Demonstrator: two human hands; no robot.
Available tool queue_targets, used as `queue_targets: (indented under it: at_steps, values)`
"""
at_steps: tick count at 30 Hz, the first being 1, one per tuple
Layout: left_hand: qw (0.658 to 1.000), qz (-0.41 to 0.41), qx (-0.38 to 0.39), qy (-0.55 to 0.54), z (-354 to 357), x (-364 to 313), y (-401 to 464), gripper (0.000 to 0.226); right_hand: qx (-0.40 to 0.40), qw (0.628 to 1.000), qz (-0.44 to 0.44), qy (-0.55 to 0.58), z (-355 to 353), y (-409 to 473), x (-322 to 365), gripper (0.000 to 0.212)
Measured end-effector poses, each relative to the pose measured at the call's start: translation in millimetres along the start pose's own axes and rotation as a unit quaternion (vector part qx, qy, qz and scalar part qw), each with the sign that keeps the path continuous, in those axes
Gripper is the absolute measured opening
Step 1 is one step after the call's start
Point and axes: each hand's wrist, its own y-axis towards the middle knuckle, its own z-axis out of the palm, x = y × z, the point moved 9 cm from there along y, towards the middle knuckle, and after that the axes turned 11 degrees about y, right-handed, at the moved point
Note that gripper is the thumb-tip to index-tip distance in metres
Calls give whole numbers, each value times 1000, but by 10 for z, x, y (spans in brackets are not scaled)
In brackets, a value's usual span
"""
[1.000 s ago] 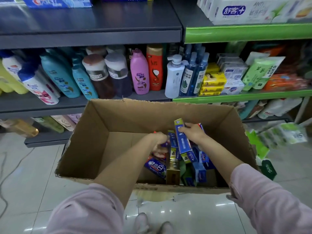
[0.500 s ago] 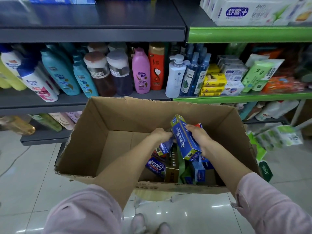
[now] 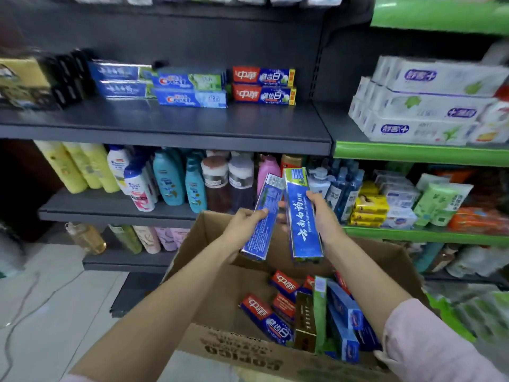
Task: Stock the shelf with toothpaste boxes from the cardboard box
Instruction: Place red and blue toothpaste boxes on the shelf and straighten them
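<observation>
My left hand (image 3: 245, 224) grips a blue toothpaste box (image 3: 264, 216) and my right hand (image 3: 323, 216) grips a second blue toothpaste box (image 3: 303, 216). Both boxes are held upright, side by side, above the open cardboard box (image 3: 237, 346). Several more toothpaste boxes (image 3: 308, 312), red, blue, green and gold, lie in the right half of the cardboard box. Higher up, the dark grey shelf (image 3: 192, 125) carries stacked pairs of toothpaste boxes (image 3: 190, 88) near its back, with bare shelf surface in front of them.
Shampoo bottles (image 3: 176, 183) fill the shelf right behind the cardboard box. White packs (image 3: 424, 106) sit on the green shelf (image 3: 413, 154) to the right, with soaps and wipes below. A cable lies on the tiled floor (image 3: 41, 299) at left.
Both hands have risen out of the cardboard box, each now holding a blue toothpaste box. My view has tilted up, bringing the toothpaste shelf into sight.
</observation>
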Motion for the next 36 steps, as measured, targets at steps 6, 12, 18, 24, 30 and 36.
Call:
queue_targets:
  at_steps: [6,12,18,24,30,36]
  values:
    - [996,49,-77,-19,-955,-402,-34,31,14,997,-34,-62,967,114,120,30]
    - [989,95,-101,-52,-2073,-692,115,31,61,991,-116,-9,2185,441,61,18]
    - [972,109,-204,47,-3453,-922,403,64,69,986,-148,-20,3266,836,34,17]
    - [937,139,-267,177,-4343,-1261,599,54,41,975,-207,-73,4028,1152,114,17]
    - [904,152,-315,246,-4863,-1526,855,55,38,974,-220,22,4506,1571,167,14]
    - [876,166,-322,318,-5078,-1707,1286,51,-8,919,-345,-192,4725,2095,414,78]
